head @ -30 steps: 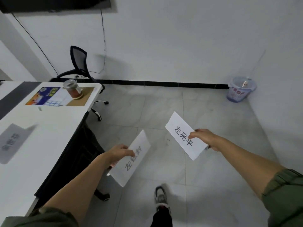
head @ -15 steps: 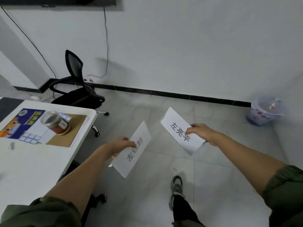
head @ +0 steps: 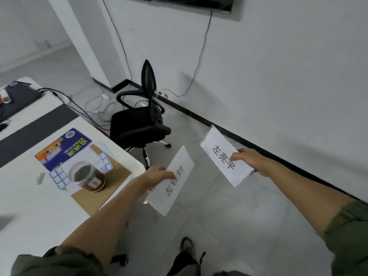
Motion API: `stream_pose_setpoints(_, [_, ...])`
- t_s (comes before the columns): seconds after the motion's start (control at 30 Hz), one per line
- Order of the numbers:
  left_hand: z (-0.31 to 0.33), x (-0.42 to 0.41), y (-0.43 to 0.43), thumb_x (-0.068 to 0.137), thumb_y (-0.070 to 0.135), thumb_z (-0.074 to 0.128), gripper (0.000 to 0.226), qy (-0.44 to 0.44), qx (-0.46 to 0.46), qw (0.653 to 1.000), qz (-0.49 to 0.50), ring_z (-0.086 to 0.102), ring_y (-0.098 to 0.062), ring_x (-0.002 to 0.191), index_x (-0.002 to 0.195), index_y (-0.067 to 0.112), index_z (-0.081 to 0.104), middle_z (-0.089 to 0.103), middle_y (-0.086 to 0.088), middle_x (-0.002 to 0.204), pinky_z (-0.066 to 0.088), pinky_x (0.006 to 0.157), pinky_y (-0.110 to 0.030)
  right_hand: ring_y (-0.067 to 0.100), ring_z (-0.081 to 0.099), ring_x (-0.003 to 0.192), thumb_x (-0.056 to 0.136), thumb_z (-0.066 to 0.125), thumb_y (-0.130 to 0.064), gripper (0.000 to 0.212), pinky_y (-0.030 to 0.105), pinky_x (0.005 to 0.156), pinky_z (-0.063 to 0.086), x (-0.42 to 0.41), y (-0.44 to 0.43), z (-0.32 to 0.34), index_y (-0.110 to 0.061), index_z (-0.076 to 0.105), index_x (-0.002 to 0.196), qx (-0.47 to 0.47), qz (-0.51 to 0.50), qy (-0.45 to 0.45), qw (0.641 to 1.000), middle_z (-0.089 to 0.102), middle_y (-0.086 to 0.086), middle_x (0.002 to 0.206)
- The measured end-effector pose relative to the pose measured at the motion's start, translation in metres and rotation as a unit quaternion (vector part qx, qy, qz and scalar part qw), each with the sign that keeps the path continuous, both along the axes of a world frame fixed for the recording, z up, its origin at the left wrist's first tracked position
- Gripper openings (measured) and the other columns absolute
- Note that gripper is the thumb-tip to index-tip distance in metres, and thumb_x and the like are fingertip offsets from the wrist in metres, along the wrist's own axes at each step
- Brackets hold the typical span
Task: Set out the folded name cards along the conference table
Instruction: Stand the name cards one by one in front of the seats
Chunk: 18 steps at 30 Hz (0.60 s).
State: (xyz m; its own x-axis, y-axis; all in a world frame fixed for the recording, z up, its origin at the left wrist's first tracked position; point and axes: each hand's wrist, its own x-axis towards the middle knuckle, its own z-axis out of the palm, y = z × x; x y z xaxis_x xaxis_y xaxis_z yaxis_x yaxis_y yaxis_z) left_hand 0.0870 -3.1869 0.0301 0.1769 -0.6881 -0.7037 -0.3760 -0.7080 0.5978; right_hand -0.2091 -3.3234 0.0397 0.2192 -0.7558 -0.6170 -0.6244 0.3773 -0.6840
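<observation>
I hold two folded white name cards with black printed characters, both over the grey floor to the right of the white conference table (head: 29, 208). My left hand (head: 157, 177) grips the left name card (head: 175, 182) by its near long edge, just past the table's corner. The right name card (head: 221, 156) is pinched at its right edge by my right hand (head: 249, 159), and it sits a little higher and farther away than the left one. Neither card touches the table.
On the table's near corner lie a blue printed sheet (head: 63, 148) and a brown board (head: 111, 182) with a lidded jar (head: 87, 176) on it. A black office chair (head: 141, 122) stands past the corner, cables behind it. A white wall runs on the right.
The view has swung left while I walk: the waste bin left the frame, the chair and the table's far end came in. Both hands kept hold of their cards.
</observation>
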Motion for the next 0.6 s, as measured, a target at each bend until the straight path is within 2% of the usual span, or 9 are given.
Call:
stream_pose_setpoints(0.13, [-0.011,0.065,-0.061,0.07,0.042,0.072,0.034,-0.001,-0.012,0.997,0.07,0.07,-0.026,0.091,0.095,0.022,0.06,0.072,-0.009,0.099,0.056,0.088,-0.045,0.017,0.068,0.072,0.083,0.068,-0.022,0.022,0.024,0.058,0.043,0.09,-0.091,-0.009,-0.019,0.067,0.105,-0.001,0.074,-0.017,0.997,0.075,-0.001,0.085])
stream_pose_setpoints(0.2, [-0.015,0.096,-0.085,0.065,0.043,0.071,0.035,-0.006,-0.015,0.995,0.097,0.071,-0.026,0.09,0.091,0.022,0.06,0.072,-0.009,0.095,0.057,0.088,-0.046,0.017,0.068,0.071,0.084,0.066,-0.021,0.021,0.021,0.053,0.042,0.127,-0.124,-0.015,-0.018,0.068,0.105,-0.004,0.105,-0.013,0.994,0.075,0.001,0.087])
stream_pose_setpoints(0.33, [-0.017,0.155,-0.124,0.081,0.033,0.07,0.014,-0.008,-0.021,0.984,0.174,0.07,-0.029,0.091,0.086,0.022,0.062,0.071,-0.009,0.094,0.056,0.076,-0.038,0.014,0.066,0.065,0.088,0.063,-0.017,0.012,0.014,0.04,0.038,0.207,-0.183,-0.006,-0.017,0.067,0.1,-0.012,0.175,-0.019,0.984,0.073,0.001,0.083])
stream_pose_setpoints(0.4, [-0.016,0.189,-0.141,0.083,0.032,0.068,0.011,-0.013,-0.021,0.979,0.201,0.07,-0.026,0.084,0.085,0.022,0.064,0.071,-0.01,0.092,0.055,0.071,-0.035,0.017,0.068,0.071,0.087,0.065,-0.019,0.017,0.017,0.049,0.044,0.254,-0.22,0.0,-0.016,0.067,0.103,-0.018,0.214,-0.02,0.976,0.074,0.003,0.087])
stream_pose_setpoints(0.5, [-0.013,0.221,-0.15,0.084,0.034,0.066,0.015,-0.016,-0.019,0.978,0.206,0.07,-0.025,0.083,0.09,0.02,0.065,0.071,-0.01,0.093,0.056,0.07,-0.034,0.025,0.071,0.084,0.083,0.069,-0.021,0.027,0.03,0.07,0.053,0.305,-0.255,0.001,-0.014,0.066,0.11,-0.019,0.245,-0.031,0.969,0.075,0.006,0.095])
stream_pose_setpoints(0.6, [-0.014,0.26,-0.161,0.084,0.037,0.066,0.02,-0.021,-0.01,0.967,0.255,0.07,-0.027,0.089,0.092,0.02,0.062,0.07,-0.012,0.098,0.057,0.078,-0.037,0.025,0.071,0.087,0.083,0.07,-0.023,0.03,0.032,0.073,0.053,0.372,-0.292,-0.001,-0.016,0.065,0.112,-0.009,0.303,-0.04,0.952,0.075,0.008,0.099])
